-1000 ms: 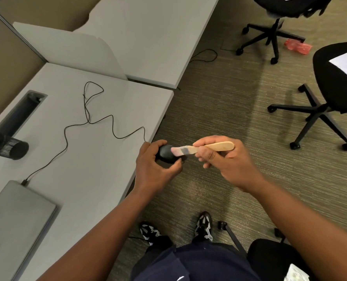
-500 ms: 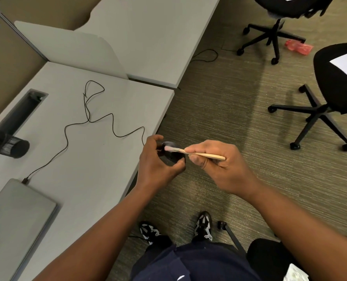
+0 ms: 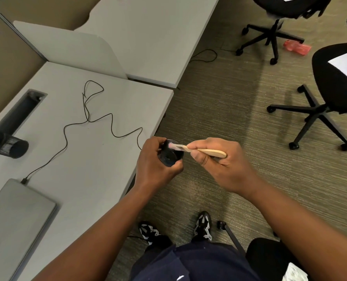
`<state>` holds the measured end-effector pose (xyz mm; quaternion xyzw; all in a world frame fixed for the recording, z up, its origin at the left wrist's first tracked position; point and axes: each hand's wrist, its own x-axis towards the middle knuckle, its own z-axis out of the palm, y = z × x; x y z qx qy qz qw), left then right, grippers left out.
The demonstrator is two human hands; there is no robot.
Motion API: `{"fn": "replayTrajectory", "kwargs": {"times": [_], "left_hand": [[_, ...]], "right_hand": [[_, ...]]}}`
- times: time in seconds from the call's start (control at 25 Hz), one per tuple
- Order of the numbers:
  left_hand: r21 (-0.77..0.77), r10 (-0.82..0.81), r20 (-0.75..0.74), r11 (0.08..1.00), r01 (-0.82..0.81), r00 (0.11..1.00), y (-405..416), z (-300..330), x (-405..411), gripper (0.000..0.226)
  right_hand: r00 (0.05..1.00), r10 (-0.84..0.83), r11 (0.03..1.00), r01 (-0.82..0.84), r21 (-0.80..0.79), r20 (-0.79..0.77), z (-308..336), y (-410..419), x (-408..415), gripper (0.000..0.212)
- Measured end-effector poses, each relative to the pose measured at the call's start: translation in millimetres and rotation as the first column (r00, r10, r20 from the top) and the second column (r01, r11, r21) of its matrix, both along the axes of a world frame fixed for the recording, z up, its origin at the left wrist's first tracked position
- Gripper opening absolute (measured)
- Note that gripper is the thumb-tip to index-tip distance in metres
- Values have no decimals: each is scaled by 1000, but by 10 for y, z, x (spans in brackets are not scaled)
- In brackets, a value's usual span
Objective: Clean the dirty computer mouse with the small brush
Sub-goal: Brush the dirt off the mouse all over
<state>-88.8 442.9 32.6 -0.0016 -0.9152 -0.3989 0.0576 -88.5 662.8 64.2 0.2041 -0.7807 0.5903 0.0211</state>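
Two unlabelled things: mouse (image 3: 169, 154) in left hand (image 3: 155, 164), brush (image 3: 204, 151) in right hand (image 3: 224, 166).

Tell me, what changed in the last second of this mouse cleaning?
The right hand swept the brush across the mouse, bristles moving from its near side to its far edge. The left hand kept gripping the mouse beside the desk; cable and laptop stayed put.
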Motion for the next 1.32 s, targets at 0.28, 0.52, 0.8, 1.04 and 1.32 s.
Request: {"fn": "replayTrajectory", "kwargs": {"times": [0.28, 0.52, 0.8, 1.04, 1.32], "left_hand": [[-30, 33, -8, 999, -33, 999, -19, 28, -7, 73], [-116, -31, -51, 993, 25, 998, 31, 61, -22, 73], [-270, -95, -114, 961, 61, 989, 45, 21, -32, 77], [-369, -126, -146, 927, 64, 981, 41, 10, -59, 77], [-383, -152, -127, 919, 93, 980, 79, -4, -73, 73]], "right_hand": [[997, -46, 995, 41, 87, 59, -48, 87, 30, 12], [998, -51, 996, 53, 71, -27, 58, -36, -28, 20], [999, -10, 972, 0, 233, 43, 120, -27, 26, 15], [991, -15, 934, 60, 352, -130, 158, -73, -12, 25], [993, -21, 934, 62, 351, -117, 179, -64, -24, 23]]}}
